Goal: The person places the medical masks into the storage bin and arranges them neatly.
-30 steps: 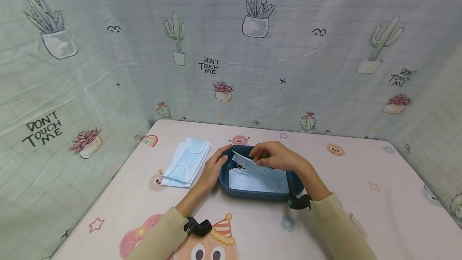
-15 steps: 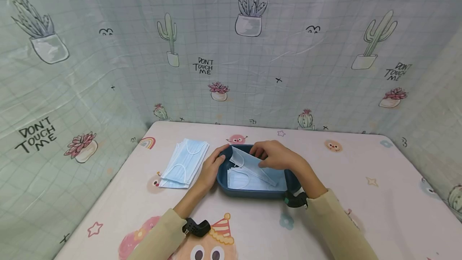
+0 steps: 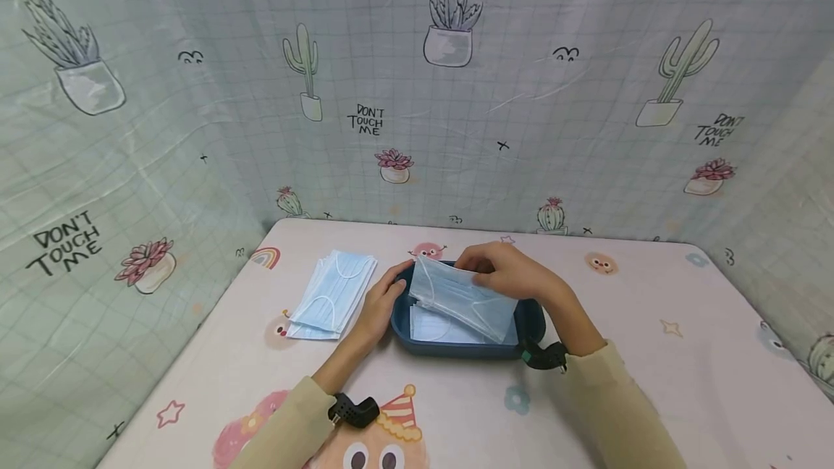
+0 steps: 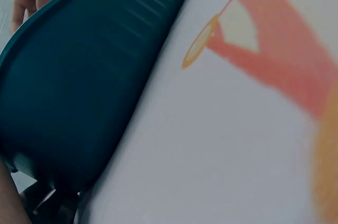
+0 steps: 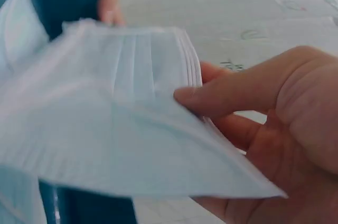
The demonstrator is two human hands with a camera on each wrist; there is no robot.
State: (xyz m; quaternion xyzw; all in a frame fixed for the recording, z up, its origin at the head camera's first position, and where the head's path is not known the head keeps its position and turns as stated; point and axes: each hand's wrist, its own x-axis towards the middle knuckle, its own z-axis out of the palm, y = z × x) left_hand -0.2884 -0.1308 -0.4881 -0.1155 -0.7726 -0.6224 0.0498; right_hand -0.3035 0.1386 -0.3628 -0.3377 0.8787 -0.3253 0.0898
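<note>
In the head view my right hand point(image 3: 511, 270) pinches several blue pleated face masks point(image 3: 456, 295) by their far edge, between thumb and fingers. These masks tilt over the dark blue plastic tub point(image 3: 449, 350). The right wrist view shows the thumb point(image 5: 211, 97) pressed on the layered edge of the held masks point(image 5: 132, 71). More masks point(image 3: 433, 326) lie flat in the tub under the raised ones. My left hand point(image 3: 381, 302) grips the tub's left end at the rim. The tub's ribbed outer wall point(image 4: 90, 76) fills much of the left wrist view.
A fanned pile of blue face masks point(image 3: 335, 295) with white ear loops lies on the table to the left of the tub. The table cover point(image 3: 606, 396) is pale pink with printed cartoons. Behind it hangs a cactus-print curtain point(image 3: 404, 85).
The right hand has lifted the upper masks a little and turned their broad face to the head view. The left hand has kept its place on the tub.
</note>
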